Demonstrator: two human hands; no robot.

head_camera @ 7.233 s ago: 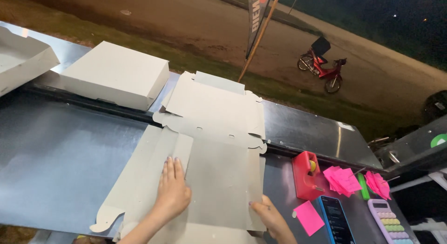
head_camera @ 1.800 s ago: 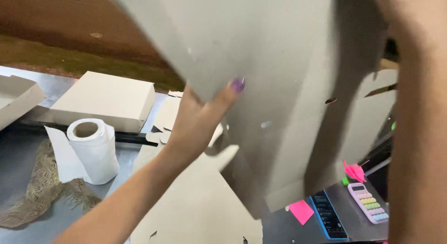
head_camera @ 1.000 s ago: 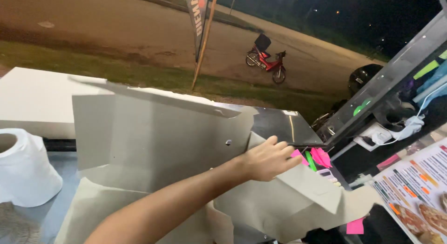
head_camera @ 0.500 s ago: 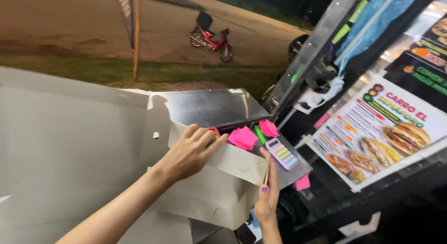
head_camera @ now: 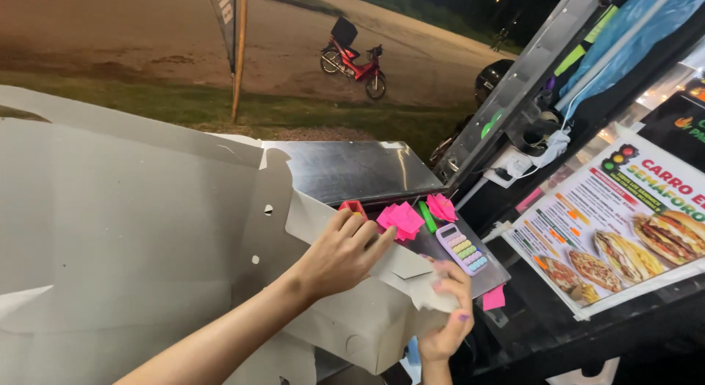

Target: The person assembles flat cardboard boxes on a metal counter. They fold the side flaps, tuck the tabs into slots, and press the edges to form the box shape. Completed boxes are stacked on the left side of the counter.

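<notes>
A large grey-white cardboard box blank [head_camera: 132, 238] fills the left and middle of the head view, partly folded, with one side wall standing up. My left hand [head_camera: 345, 253] lies flat on the inner fold near the box's right corner, fingers spread. My right hand [head_camera: 449, 311] comes up from below and pinches a small corner flap [head_camera: 422, 282] of the same box, pressing it against the side wall.
A steel counter [head_camera: 352, 168] runs behind the box. On it lie pink sticky notes [head_camera: 400, 217], a green marker [head_camera: 427, 216] and a small calculator [head_camera: 463, 249]. A food menu poster [head_camera: 624, 223] hangs at right. A red motorbike [head_camera: 352, 58] stands outside.
The flat blank was lifted off the counter, turned and folded. In the last half second my right hand rose to the corner flap and the view shifted slightly left.
</notes>
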